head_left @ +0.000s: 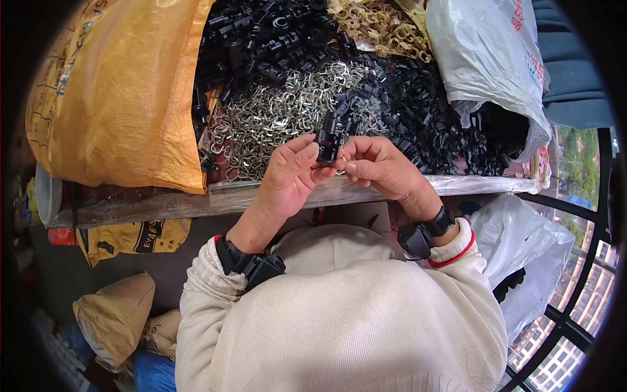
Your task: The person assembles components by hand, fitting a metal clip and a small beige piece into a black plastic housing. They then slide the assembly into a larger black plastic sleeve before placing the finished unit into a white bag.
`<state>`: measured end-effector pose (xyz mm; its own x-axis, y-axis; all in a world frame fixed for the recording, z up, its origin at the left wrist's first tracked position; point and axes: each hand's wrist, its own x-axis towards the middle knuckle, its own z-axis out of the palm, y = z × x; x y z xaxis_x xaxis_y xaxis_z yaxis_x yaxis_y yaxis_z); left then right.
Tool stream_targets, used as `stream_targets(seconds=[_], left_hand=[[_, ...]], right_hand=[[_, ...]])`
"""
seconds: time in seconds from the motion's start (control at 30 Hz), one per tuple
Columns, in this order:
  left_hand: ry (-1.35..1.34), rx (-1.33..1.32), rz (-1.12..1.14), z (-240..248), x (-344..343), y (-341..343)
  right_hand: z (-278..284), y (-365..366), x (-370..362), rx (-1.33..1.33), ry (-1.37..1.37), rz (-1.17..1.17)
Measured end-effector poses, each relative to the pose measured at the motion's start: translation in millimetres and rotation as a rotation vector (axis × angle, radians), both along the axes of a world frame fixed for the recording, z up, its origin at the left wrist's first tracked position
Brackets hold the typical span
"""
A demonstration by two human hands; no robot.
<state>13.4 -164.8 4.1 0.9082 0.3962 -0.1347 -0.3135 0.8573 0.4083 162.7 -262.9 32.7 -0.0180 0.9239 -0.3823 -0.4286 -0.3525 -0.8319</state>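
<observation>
Black part (328, 147), one: over the counter (261, 197) edge; likely light, stiff, slick; grip its sides. Your left hand (290, 171): pinching it. Your right hand (386, 168): pinching a small pale piece (344, 159).

Daylight enters through the windows (580, 160) on your right; metal hooks (277, 114) glint, the black part (328, 150) you hold shines softly, and window bars (606, 173) bow near the dark rim.

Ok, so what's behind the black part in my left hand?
Past the black part, silver hooks show to its left and small black pieces to its right; anything directly behind it is covered.
</observation>
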Motion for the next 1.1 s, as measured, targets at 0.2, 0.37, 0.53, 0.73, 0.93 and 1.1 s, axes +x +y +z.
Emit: stream_targets(seconds=[0.2, 0.37, 0.53, 0.73, 0.93, 1.1], left_hand=[[-0.005, -0.016, 0.009, 1.7, 4.1, -1.9], [0.032, -0.034, 0.043, 2.3, 4.5, -5.3], [0.103, -0.04, 0.085, -3.4, 3.7, -9.2], [0.149, -0.056, 0.051, -3.4, 7.0, -10.2], [0.161, -0.03, -0.001, -7.5, 8.2, -11.6], [0.207, -0.031, -0.03, -1.6, 7.4, -12.0]], right_hand=[[1.1, -2.0, 3.9, 0.032, -0.167, 0.036], [4.2, -5.4, 3.8, 0.025, -0.271, -0.003], [-2.3, -9.6, 4.7, 0.049, -0.274, -0.145], [-4.8, -10.7, 3.6, 0.062, -0.196, -0.304], [-5.1, -13.9, 5.9, 0.049, -0.233, -0.332], [-2.2, -15.0, 4.8, 0.053, -0.298, -0.343]])
